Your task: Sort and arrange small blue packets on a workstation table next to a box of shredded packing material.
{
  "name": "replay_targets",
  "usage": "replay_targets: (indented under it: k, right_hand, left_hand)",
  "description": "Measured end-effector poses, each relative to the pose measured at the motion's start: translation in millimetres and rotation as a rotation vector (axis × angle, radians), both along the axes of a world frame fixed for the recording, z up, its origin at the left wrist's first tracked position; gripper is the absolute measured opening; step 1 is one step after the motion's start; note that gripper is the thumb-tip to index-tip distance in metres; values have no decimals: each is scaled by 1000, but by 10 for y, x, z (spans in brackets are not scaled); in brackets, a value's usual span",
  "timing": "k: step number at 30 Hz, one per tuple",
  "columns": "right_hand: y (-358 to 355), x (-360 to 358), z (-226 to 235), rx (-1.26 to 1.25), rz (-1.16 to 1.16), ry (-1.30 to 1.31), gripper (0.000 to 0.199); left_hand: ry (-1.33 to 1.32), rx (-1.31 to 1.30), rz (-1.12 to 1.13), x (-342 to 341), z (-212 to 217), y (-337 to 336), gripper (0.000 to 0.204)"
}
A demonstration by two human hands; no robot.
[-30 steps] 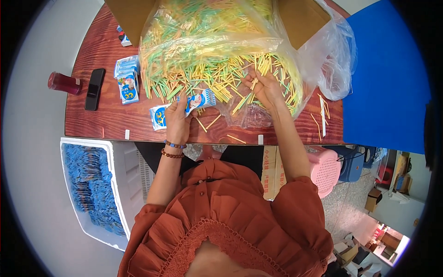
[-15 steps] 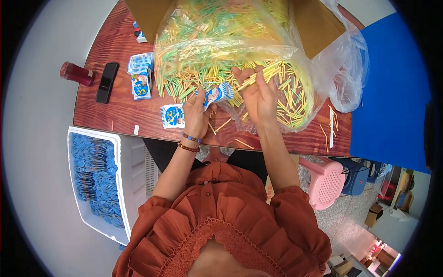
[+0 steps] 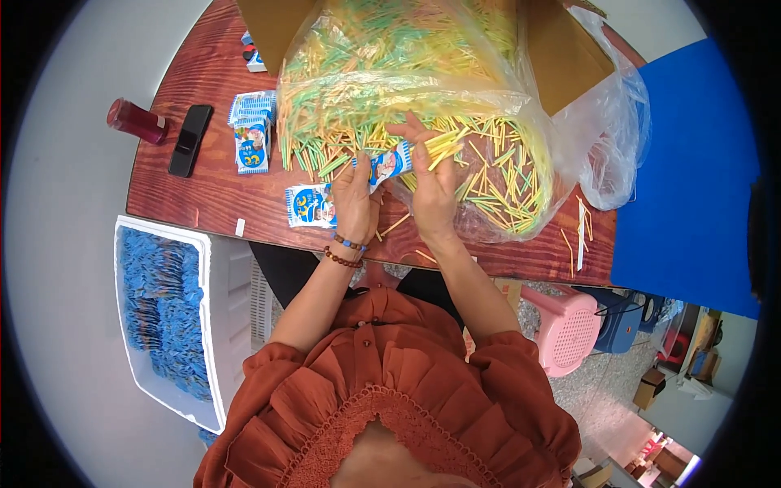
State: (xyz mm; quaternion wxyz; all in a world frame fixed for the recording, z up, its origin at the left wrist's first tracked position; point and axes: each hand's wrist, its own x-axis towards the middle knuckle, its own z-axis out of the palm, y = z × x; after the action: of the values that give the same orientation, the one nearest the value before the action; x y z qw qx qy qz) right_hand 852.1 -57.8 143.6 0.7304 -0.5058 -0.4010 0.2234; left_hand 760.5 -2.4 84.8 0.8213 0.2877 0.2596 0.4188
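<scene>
Head view: above a red wood-grained table, a small blue-and-white plastic packet is gripped by the left hand; beside it, thin yellow sticks are pinched by the right hand.

A blue-and-white packet in the left hand slants, right end farther; just right, the right hand holds thin yellow sticks (a loose bundle) slanting similarly.
</scene>
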Motion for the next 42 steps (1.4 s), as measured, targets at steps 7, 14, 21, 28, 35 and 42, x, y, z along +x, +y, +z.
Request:
replay_targets:
  k: [7,14,21,28,35,42]
  right_hand:
    - [96,57,-101,20,8,14,28]
    - [84,123,-26,-51,19,-54,48]
    - [101,169,99,-66,25,-115,51]
    - [109,244,0,-176,23,-174,56]
    - [28,296,37,-79,-7,-160,55]
    - [-170,445,-13,-91,-79,124,41]
  left_hand:
    - [-90,-16,29,91,-5,50,31]
    - [-174,-47,19,217,18,78,27]
    - [-200,-75,9,266,32,79,27]
    - [-198,-75,-26,283,27,87,26]
    - [-243,-118,-55,289,13,129,26]
    - [-403,-158,-101,255,-57,193,27]
